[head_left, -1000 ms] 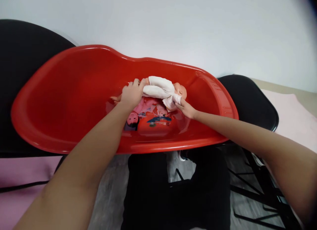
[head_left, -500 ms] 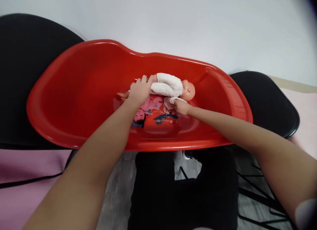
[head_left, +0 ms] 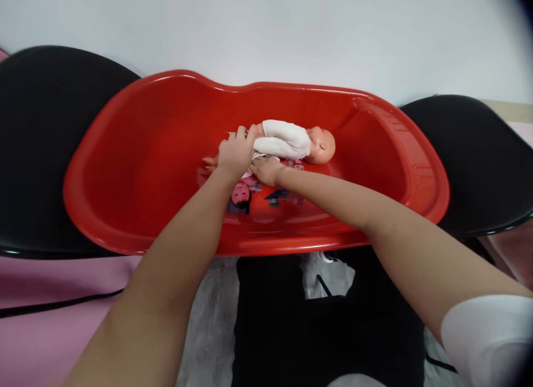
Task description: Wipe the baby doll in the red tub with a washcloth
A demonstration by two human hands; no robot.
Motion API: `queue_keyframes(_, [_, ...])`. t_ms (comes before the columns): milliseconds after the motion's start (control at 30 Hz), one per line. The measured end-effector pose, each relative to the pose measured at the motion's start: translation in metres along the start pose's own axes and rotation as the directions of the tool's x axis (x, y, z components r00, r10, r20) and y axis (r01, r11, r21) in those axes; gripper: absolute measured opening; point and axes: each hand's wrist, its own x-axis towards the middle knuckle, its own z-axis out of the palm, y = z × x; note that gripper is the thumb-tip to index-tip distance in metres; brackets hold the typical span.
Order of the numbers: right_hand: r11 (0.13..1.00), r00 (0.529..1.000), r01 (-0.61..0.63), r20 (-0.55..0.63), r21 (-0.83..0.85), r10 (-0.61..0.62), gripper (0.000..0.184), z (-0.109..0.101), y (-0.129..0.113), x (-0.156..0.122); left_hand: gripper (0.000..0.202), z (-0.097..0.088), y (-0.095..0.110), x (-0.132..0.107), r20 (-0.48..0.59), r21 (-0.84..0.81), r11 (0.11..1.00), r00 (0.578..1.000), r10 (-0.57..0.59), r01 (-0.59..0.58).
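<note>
A baby doll [head_left: 287, 140] in a white long-sleeved top lies on its side in a red baby bathtub [head_left: 125, 204]. Its head points right and its bare feet left. My left hand [head_left: 237, 151] is closed around the doll near its hips and forearm; the fingertips are partly hidden behind it. Close beside it, my right hand [head_left: 265, 169] presses a white cloth [head_left: 249, 174] to the near side of the doll's lower body. Most of the cloth is hidden under that hand. A picture of a child [head_left: 240, 195] is printed on the tub floor.
The tub rests across a black chair seat [head_left: 45, 154] on the left and another black seat [head_left: 478, 159] on the right. A white wall [head_left: 266, 31] rises right behind it. My dark-clothed legs [head_left: 291, 331] are under the near rim.
My right hand has moved left with the white cloth, from beside the doll's head and shoulder to its lower body. My left hand keeps its hold. The camera view has shifted slightly.
</note>
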Motion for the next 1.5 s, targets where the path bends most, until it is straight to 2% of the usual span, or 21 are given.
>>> queue_keyframes(133, [0.982, 0.995, -0.086, 0.030, -0.168, 0.092, 0.042, 0.003, 0.015, -0.023, 0.058, 0.000, 0.000, 0.001, 0.005, 0.001, 1.000, 1.000, 0.004, -0.004])
queue_keyframes(233, [0.965, 0.985, -0.152, 0.048, -0.213, 0.165, 0.042, 0.005, 0.037, -0.056, 0.059, 0.000, 0.001, 0.001, 0.010, -0.014, 1.000, 1.000, -0.001, 0.001])
queue_keyframes(433, [0.933, 0.969, -0.206, 0.073, -0.295, 0.237, 0.050, 0.001, 0.079, -0.127, 0.058, -0.002, 0.002, -0.001, -0.009, -0.033, 0.999, 1.000, 0.017, -0.017])
queue_keyframes(533, [0.927, 0.968, -0.206, 0.072, -0.314, 0.239, 0.049, -0.009, 0.090, -0.152, 0.058, -0.003, 0.001, -0.001, -0.007, -0.044, 0.999, 1.000, 0.015, -0.015])
queue_keyframes(667, [0.941, 0.990, -0.142, -0.025, -0.309, 0.141, 0.051, -0.031, 0.093, -0.166, 0.058, -0.003, 0.000, 0.000, -0.002, -0.054, 0.998, 1.000, 0.019, -0.019])
queue_keyframes(800, [0.963, 0.980, -0.150, -0.164, -0.226, 0.114, 0.051, -0.053, 0.086, -0.158, 0.058, -0.003, 0.000, 0.000, -0.009, -0.066, 0.998, 1.000, 0.019, -0.020])
queue_keyframes(900, [0.972, 0.969, -0.166, -0.212, -0.165, 0.129, 0.050, -0.057, 0.079, -0.141, 0.058, -0.005, 0.001, -0.001, 0.002, -0.074, 0.997, 1.000, 0.013, -0.013])
queue_keyframes(967, [0.975, 0.975, -0.168, -0.167, -0.145, 0.144, 0.042, -0.052, 0.075, -0.129, 0.059, -0.006, 0.002, -0.001, 0.019, -0.076, 0.997, 1.000, 0.009, -0.007])
queue_keyframes(1100, [0.981, 0.991, -0.123, 0.038, -0.149, 0.130, 0.030, -0.039, 0.063, -0.106, 0.060, -0.008, 0.003, -0.001, 0.034, -0.079, 0.997, 0.999, 0.009, -0.006])
queue_keyframes(1167, [0.985, 0.989, -0.094, 0.101, -0.141, 0.109, 0.028, -0.036, 0.052, -0.092, 0.059, -0.008, 0.003, 0.000, 0.038, -0.080, 0.997, 0.999, 0.009, -0.006])
queue_keyframes(1267, [0.996, 0.995, -0.043, 0.086, -0.082, 0.050, 0.029, -0.034, 0.032, -0.065, 0.058, -0.006, 0.003, 0.001, 0.035, -0.075, 0.997, 0.999, 0.003, 0.000])
queue_keyframes(1367, [0.999, 1.000, 0.016, -0.020, 0.033, -0.016, 0.038, -0.030, 0.013, -0.032, 0.057, -0.005, 0.003, 0.003, 0.023, -0.068, 0.998, 1.000, -0.001, 0.002])
queue_keyframes(1500, [0.986, 0.997, 0.006, -0.072, 0.169, 0.006, 0.046, -0.010, 0.011, 0.003, 0.056, -0.005, 0.004, 0.002, 0.029, -0.051, 0.999, 1.000, -0.013, 0.014])
